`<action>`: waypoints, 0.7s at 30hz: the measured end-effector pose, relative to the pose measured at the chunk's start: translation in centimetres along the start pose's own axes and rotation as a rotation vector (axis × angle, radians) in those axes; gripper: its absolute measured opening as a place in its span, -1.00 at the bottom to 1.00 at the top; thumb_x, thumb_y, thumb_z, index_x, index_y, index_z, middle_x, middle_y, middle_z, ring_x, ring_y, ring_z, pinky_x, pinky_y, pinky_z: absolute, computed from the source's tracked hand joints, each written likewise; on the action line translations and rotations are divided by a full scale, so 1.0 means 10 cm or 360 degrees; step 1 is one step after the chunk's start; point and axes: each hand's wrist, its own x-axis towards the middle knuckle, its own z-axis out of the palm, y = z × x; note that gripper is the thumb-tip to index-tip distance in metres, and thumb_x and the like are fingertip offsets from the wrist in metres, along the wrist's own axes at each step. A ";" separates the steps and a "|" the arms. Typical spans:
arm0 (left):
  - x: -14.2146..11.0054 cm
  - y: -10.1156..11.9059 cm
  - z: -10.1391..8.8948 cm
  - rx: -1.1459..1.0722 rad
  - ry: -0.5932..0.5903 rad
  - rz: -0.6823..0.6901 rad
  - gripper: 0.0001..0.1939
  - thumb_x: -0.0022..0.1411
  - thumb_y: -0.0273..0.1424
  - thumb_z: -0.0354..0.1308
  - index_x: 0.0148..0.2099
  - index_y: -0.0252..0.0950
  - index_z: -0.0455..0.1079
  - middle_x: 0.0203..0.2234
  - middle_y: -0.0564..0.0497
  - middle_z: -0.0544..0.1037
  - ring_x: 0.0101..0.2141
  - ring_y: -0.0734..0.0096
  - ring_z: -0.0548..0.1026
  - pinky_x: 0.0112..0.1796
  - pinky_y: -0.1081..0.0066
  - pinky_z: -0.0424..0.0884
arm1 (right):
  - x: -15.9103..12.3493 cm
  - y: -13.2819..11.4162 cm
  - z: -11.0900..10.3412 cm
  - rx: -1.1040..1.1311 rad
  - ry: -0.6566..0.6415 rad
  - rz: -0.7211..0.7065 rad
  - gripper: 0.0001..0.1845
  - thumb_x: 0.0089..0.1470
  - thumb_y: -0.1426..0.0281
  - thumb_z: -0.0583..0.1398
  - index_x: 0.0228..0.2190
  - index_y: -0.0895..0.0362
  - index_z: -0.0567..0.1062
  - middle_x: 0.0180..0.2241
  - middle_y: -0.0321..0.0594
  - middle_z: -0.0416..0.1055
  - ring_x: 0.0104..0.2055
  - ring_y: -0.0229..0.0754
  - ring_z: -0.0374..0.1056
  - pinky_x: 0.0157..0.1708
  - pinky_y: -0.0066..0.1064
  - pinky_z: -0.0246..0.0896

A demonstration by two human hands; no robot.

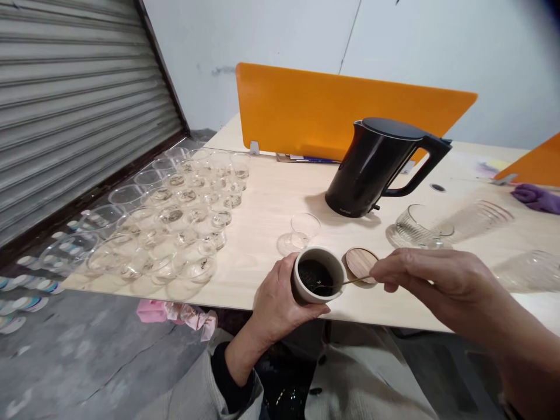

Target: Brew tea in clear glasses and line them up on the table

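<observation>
Pale rnd cup (335, 270); dk liq. (314, 275) inside; in L hand (276, 298)

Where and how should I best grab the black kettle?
I'd grip the kettle by the middle of its handle, coming from the right, fingers through the gap. It stands upright, the handle juts out to the right, and the body is broad.
</observation>
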 end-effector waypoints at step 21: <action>0.01 0.00 0.00 -0.0065 -0.0015 0.0019 0.02 -0.09 -0.17 0.56 0.32 -0.12 0.12 0.15 -0.12 0.46 0.14 -0.02 0.47 0.13 0.00 0.42 | -0.06 0.41 0.09 0.1004 0.0680 0.1054 -0.76 0.03 0.22 0.47 -0.32 0.13 0.71 -0.41 -0.12 0.59 -0.45 -0.22 0.51 -0.45 -0.48 0.50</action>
